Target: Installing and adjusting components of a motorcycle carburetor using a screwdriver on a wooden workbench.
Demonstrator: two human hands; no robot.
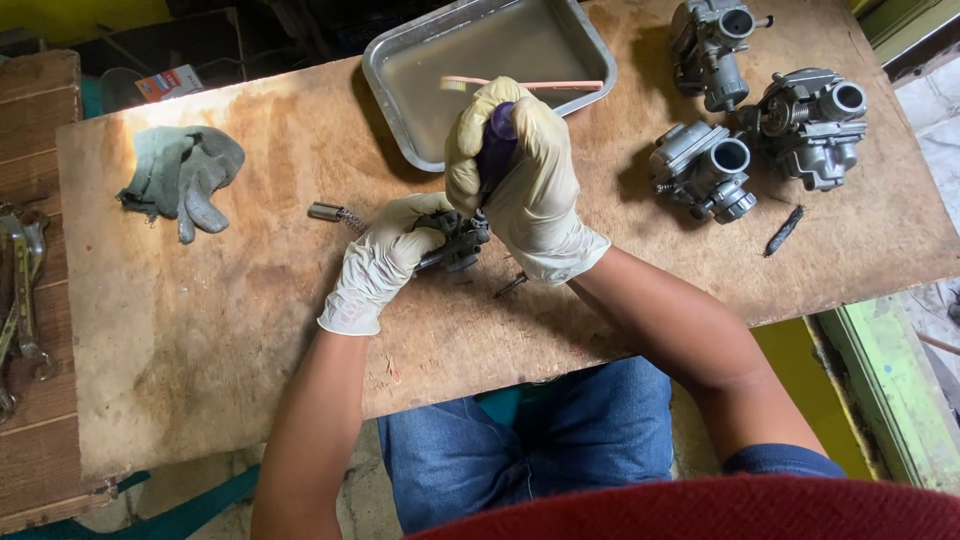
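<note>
Both my hands wear pale latex gloves. My left hand (385, 262) grips a small dark carburetor (462, 240) and holds it down on the wooden board (200, 330). My right hand (520, 175) is closed around the purple handle of a screwdriver (497, 145), which stands upright with its tip down on the carburetor. The tip itself is hidden by my fingers.
A metal tray (400, 60) with murky liquid holds a pink toothbrush (560, 85) at the back. Three grey carburetors (705, 170) sit at the right. A grey glove (185, 175) lies left, a small metal part with spring (330, 212) near my left hand, wrenches (20, 290) far left.
</note>
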